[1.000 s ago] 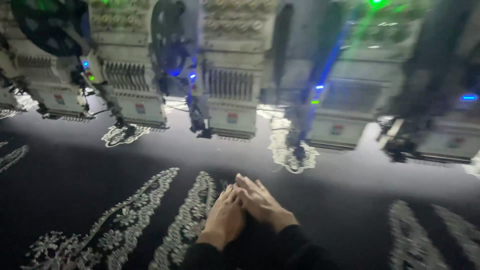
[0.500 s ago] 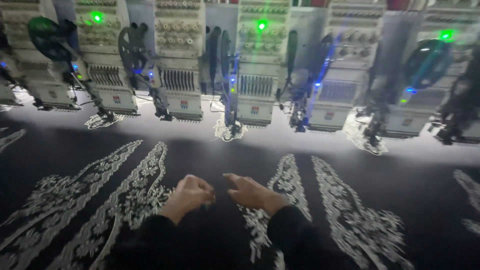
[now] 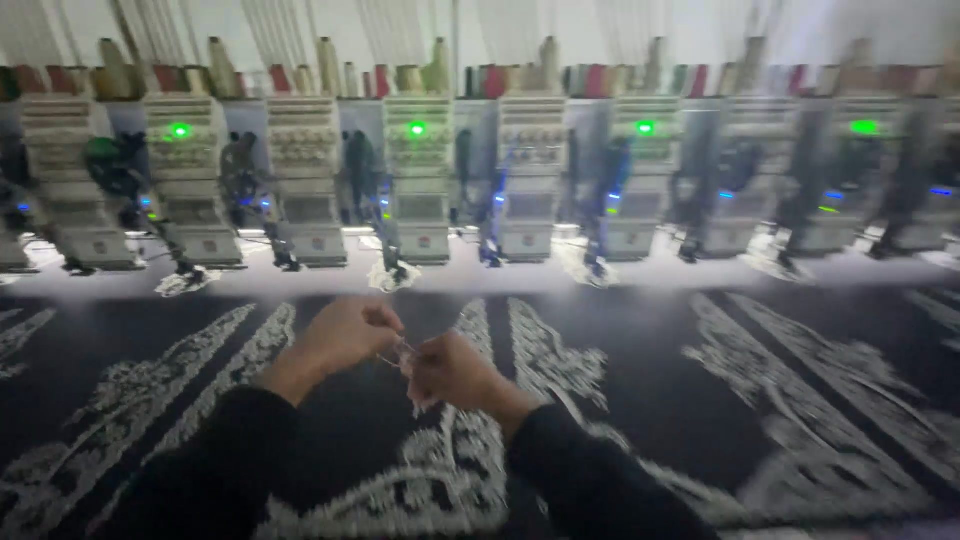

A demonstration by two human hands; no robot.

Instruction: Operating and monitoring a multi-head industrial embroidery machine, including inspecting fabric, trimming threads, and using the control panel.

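A thin pale thread (image 3: 393, 352) is now pinched taut between the left hand (image 3: 345, 335) and right hand (image 3: 452, 372), fingers clamped on it above the dark embroidered fabric (image 3: 640, 400), whereas moments ago both hands lay flat together.

Your left hand (image 3: 345, 335) and right hand (image 3: 455, 372) meet just below the frame's centre, both curled, fingertips pinched close together (possibly on something fine; blur hides it). Dark-sleeved forearms angle in from the lower corners.
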